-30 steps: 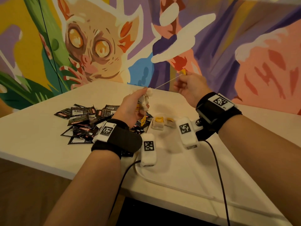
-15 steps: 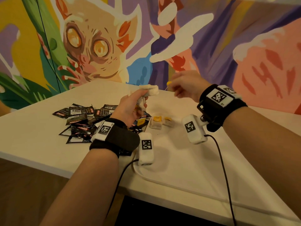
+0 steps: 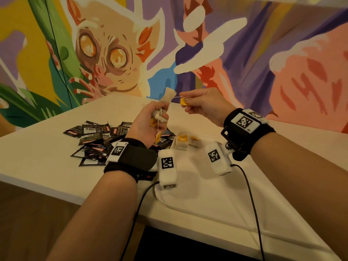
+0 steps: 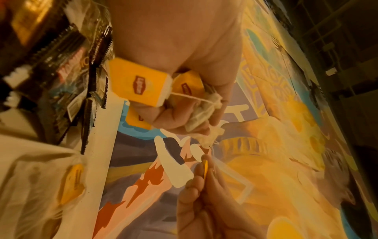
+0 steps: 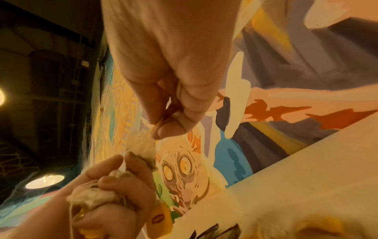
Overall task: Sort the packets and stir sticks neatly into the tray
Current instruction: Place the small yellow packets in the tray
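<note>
- Above a white table (image 3: 47, 157), seen from the head camera, a person's two hands work at chest height in front of a painted wall (image 3: 282, 63). The left hand (image 3: 148, 125) is closed around a bunch of tea bags (image 3: 162, 113), one bag sticking up out of the fist and yellow tags dangling below. The right hand (image 3: 203, 106) pinches a single yellow tag (image 3: 184, 101), joined by a short string to the upright bag.
- On the table behind the left wrist lies a loose heap of dark packets (image 3: 94, 140), overlapping and unsorted. Two more tea bags (image 3: 185, 142) rest just beside the heap. No tray and no stir sticks can be seen in this view.
- Left wrist camera: the fingers (image 4: 178, 119) curl tightly round crumpled bags, with yellow tags (image 4: 141, 84) hanging against the palm. The right hand's fingertips (image 4: 204, 174) hold their tag edge-on nearby.
- Right wrist camera: thumb and forefinger (image 5: 174, 127) pinch narrowly; the tag itself is nearly hidden between them. The left fist sits below, bags bulging out.
- Judging from all this, the sorting has hardly begun: the tangled strings seem to be getting separated, and every packet in view is still to be placed.
</note>
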Demonstrator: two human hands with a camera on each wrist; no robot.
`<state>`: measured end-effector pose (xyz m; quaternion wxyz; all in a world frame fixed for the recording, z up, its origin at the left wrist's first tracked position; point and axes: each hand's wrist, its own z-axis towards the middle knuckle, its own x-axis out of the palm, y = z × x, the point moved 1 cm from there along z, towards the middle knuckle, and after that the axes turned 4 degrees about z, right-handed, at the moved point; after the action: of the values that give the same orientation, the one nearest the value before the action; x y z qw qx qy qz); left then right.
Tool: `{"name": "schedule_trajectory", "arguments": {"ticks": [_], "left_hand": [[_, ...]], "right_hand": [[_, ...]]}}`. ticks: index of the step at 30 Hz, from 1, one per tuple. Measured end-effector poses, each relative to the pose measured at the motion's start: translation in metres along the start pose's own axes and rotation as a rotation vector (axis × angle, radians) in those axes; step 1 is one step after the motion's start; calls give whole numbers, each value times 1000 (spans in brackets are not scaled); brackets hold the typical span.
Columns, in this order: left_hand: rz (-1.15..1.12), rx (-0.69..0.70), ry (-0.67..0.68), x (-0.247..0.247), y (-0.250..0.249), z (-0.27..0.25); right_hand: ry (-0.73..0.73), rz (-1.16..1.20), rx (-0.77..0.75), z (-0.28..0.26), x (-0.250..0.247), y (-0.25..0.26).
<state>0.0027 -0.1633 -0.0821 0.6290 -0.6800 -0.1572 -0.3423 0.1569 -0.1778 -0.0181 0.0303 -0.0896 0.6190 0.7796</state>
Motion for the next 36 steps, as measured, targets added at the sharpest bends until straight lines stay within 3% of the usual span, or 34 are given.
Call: {"name": "schedule_trajectory", "arguments": {"ticks": [5, 12, 17, 20, 23, 26, 28, 33, 36], "left_hand": [[146, -5, 26, 4, 4, 0], [271, 5, 36, 6, 7, 0], [357, -53, 11, 6, 9, -1], [310, -49, -69, 3, 7, 1], [263, -59, -137, -1, 6, 4], [431, -142, -146, -1, 8, 2], [494, -221, -113, 2, 9, 0], [547, -357, -58, 3, 11, -1], [574, -409, -41, 5, 13, -4]], "right_hand": [[-7, 6, -20, -2, 5, -4], [-60, 211, 118, -3, 11, -7], [-89, 34, 182, -4, 10, -9], [-119, -77, 236, -4, 0, -12], [-86, -165, 447, -7, -10, -21], [32, -276, 687, -15, -12, -31], [80, -349, 769, -16, -10, -35], [44, -544, 748, -7, -4, -44], [37, -526, 766, -6, -2, -47]]}}
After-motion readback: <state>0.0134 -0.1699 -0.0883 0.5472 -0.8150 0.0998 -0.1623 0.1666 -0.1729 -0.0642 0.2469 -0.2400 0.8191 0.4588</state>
